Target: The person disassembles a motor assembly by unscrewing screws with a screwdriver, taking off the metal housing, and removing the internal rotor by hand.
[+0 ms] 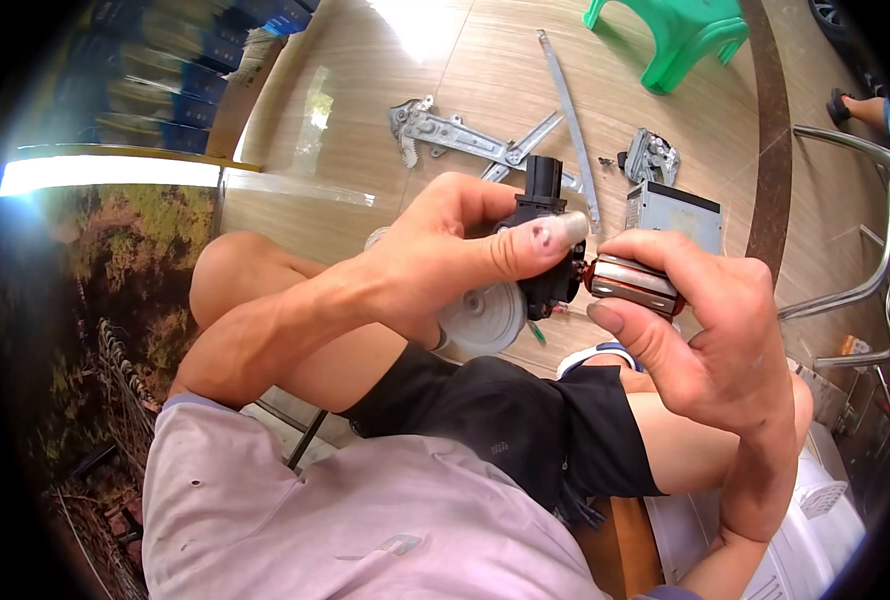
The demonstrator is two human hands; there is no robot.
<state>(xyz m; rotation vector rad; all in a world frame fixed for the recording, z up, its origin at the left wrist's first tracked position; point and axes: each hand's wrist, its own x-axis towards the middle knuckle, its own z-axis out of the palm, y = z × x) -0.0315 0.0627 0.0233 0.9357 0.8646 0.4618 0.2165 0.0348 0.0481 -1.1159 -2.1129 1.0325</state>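
My left hand (pixel 405 265) is wrapped around a motor gear housing, its thumb lying over the top. The housing has a black plastic connector (pixel 543 182) pointing up and a round grey gear cover (pixel 485 318) below my palm. Between the thumb and fingers of my right hand (pixel 720 335) is a motor armature (pixel 630 278), with a shiny metal core and copper-coloured windings. The armature's inner end meets the housing's right side. How far its shaft reaches inside is hidden.
On the tiled floor ahead lie a window regulator (pixel 465 138), a long metal strip (pixel 565 110), a small metal mechanism (pixel 652 157) and a silver box (pixel 675 215). A green stool (pixel 675 40) stands beyond. Chair tubing (pixel 865 290) is at right, with another person's foot (pixel 845 105) farther off.
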